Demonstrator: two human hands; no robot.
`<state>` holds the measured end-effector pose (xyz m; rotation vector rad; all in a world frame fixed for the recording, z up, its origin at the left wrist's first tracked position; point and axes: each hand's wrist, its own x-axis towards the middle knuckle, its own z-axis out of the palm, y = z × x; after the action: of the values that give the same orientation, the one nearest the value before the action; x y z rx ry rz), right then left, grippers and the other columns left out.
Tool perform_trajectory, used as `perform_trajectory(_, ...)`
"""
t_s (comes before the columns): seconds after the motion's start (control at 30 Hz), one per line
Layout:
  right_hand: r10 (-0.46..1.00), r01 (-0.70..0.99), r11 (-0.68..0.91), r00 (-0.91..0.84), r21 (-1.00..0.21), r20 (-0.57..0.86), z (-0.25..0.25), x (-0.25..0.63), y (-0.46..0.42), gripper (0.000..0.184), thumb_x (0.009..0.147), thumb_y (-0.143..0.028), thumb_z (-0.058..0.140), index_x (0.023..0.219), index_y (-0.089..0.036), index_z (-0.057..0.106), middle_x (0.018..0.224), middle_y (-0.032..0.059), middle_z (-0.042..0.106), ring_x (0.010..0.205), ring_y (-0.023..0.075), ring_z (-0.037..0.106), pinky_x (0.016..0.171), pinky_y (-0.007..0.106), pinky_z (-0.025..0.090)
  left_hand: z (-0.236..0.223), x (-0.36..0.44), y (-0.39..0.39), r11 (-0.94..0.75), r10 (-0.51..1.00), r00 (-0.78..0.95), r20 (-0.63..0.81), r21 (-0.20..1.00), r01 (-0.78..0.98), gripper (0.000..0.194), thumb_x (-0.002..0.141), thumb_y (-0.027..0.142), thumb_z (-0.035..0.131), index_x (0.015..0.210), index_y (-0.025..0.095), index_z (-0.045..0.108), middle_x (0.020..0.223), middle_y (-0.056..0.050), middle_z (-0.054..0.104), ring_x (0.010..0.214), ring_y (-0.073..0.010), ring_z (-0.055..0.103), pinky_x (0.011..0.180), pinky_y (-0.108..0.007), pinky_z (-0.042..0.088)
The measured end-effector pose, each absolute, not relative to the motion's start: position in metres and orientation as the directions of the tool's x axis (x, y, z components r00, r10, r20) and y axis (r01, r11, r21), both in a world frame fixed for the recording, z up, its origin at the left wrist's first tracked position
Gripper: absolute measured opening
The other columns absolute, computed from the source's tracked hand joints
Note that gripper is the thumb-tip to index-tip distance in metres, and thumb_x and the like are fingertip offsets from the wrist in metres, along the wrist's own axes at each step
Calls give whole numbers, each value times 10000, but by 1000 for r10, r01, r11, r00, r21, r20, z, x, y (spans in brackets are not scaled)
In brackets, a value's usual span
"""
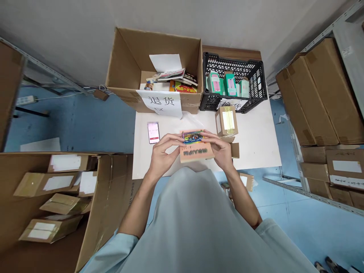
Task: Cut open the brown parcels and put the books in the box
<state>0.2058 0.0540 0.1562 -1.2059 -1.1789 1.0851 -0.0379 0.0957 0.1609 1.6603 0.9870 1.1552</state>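
Observation:
Over the front part of the white table, both my hands hold a small peach-coloured printed box [196, 152] with a colourful picture and blurred dark lettering. My left hand [165, 151] grips its left side, the thumb low and the fingers along the upper edge. On the opposite side, my right hand [220, 148] has its fingers on the upper right part. Just beyond my right hand stands a taped brown carton [226, 120] with a white label. A phone [153, 132] with a lit screen lies to the left of my left hand.
At the table's [256, 151] back stand a large open carton [125, 96] of books and a black crate [233, 60] with green-and-pink boxes. Lower left, a big carton [110, 189] contains several parcels. Shelving with cartons [327, 91] is on the right.

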Motion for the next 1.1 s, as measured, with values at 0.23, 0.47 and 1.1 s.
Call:
perform_trajectory(0.23, 974, 113, 213, 58, -971, 220, 156, 207, 57, 243, 1133, -474, 717, 1031, -379, 916, 1428, 5, 843, 1568, 270, 652, 1367, 570, 486, 162, -40, 95, -450, 882, 232, 409, 877, 166, 234, 1114, 307, 714, 904, 264, 805, 1115, -57, 849, 1271, -260, 814, 1128, -488, 671)
perform_trajectory(0.47, 988, 131, 50, 140, -990, 68, 161, 208, 54, 387, 1045, -541, 818, 1359, -322, 868, 1253, 52, 886, 1155, 259, 827, 1122, 464, 656, 168, -41, 93, -174, 980, 109, 164, 981, 86, 409, 973, 546, 908, 911, 239, 644, 1063, -64, 850, 1022, -227, 843, 923, -378, 715)
perform_trajectory(1.1, 930, -43, -349, 109, -936, -352, 163, 195, 65, 624, 881, -835, 826, 737, -247, 676, 504, -52, 568, 431, 113, 471, 451, 250, 385, 158, -39, 111, 300, 915, 241, -322, 946, 126, 578, 882, 761, 857, 761, 222, 687, 532, 37, 546, 489, -125, 514, 504, -254, 476)
